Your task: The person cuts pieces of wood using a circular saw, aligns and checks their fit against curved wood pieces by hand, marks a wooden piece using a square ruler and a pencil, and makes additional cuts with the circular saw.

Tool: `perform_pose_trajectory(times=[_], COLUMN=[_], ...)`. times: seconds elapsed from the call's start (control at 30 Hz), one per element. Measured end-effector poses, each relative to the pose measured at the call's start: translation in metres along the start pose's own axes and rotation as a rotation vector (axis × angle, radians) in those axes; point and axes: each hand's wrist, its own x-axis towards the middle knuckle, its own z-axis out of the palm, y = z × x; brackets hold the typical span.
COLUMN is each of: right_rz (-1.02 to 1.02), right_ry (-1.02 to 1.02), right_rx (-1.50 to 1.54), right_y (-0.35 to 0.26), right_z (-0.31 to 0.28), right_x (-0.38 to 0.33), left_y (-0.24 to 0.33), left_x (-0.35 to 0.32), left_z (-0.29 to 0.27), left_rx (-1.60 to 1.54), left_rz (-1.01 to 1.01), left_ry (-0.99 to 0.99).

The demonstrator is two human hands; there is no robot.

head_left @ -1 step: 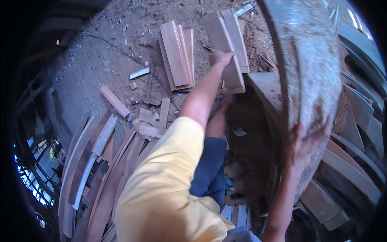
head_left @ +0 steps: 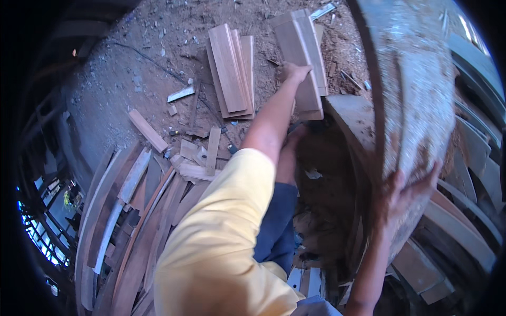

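Up ahead, my left hand (head_left: 297, 72) is closed on the left edge of a wooden board (head_left: 290, 39), which lies on another board (head_left: 315, 58) on the dirt floor. Its fingertips are partly hidden from this angle. To the right, my right hand (head_left: 406, 195) rests with fingers spread on a large, thick wooden slab (head_left: 421, 95) strewn with sawdust. Left of the held board sits a fanned stack of short reddish planks (head_left: 229, 73), apart from my hand.
Long curved offcuts (head_left: 126, 226) are heaped at the lower left, with small wood scraps (head_left: 197, 158) beyond them. More cut pieces (head_left: 427, 268) lie right of the slab. A dark cable (head_left: 150, 60) trails over the dirt. My bare leg (head_left: 287, 160) stands beside the slab.
The held board and my left hand appear slightly farther right and up. The slab and my right hand also appear shifted a little right in the picture. Both hands keep their contact.
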Motion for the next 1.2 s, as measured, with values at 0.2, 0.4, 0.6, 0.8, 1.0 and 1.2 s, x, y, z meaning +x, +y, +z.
perform_pose_trajectory(times=[0.2,0.4,0.6,0.8,1.0,1.2], right_rz=[0.143,0.095,0.112,0.023,0.155,1.101], right_ry=[-0.042,-0.004,-0.033,0.064,0.403,0.849], right_rx=[0.018,-0.196,-0.039,0.061,0.136,0.027], right_y=[-0.003,0.005,0.011,-0.007,0.018,0.037], right_z=[0.006,0.003,-0.001,-0.006,-0.048,-0.119], right_x=[-0.01,-0.001,-0.015,-0.004,-0.058,-0.282], left_y=[0.017,-0.076,-0.179,-0.189,-0.149,-0.146], left_x=[0.085,0.074,0.11,0.077,-0.128,-0.22], left_z=[0.034,-0.008,-0.128,-0.204,-0.239,-0.382], left_rx=[-0.077,0.025,0.391,-0.586,-0.835,-0.326], left_rz=[0.101,0.159,-0.038,0.414,0.139,0.897], left_ry=[-0.098,0.561,0.257,-0.075,-0.557,-0.309])
